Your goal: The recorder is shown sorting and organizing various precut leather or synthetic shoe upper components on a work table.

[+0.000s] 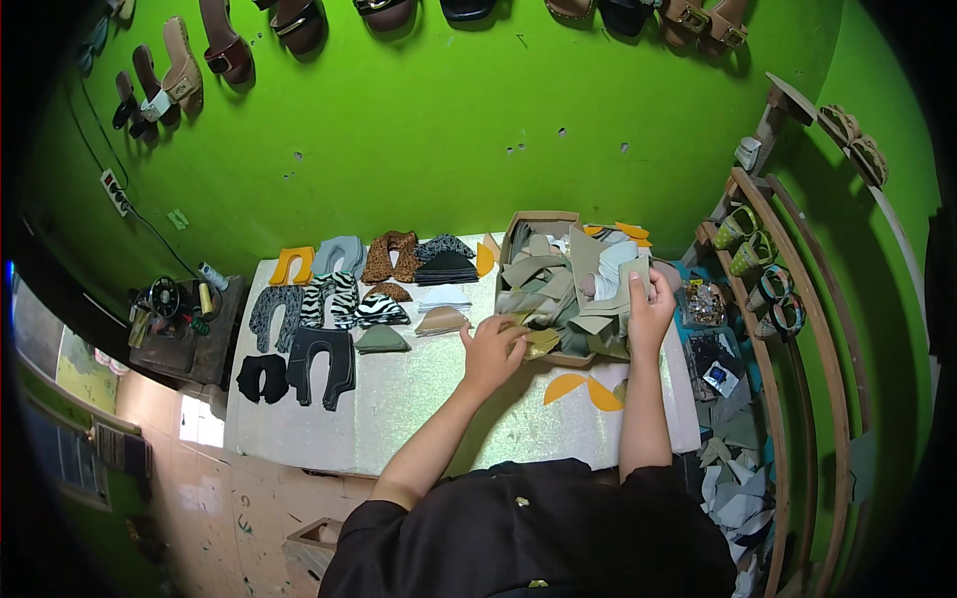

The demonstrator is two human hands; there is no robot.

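Looks to us like we're partway through: neat stacks sit on the left of the white table [429, 439], like the orange stack [292, 267], zebra-print stack [329, 299] and black stack [321, 364], so that side seems sorted. The cardboard box [543, 216] on the right is another story, heaped with loose grey-green and paler bits, so we'd guess plenty's left. Our right hand [651, 307] is over the box's right side, thumb and fingers pinching a grey-green piece [630, 279]. Our left hand [493, 351] is at the near-left corner, fingers curled by an olive-yellow piece [541, 342]; can't tell if they've actually got hold of it. A couple of orange pieces [566, 387] lie just in front. Beside the table there's also a container of small shiny bits [703, 302], too tiny to make out.
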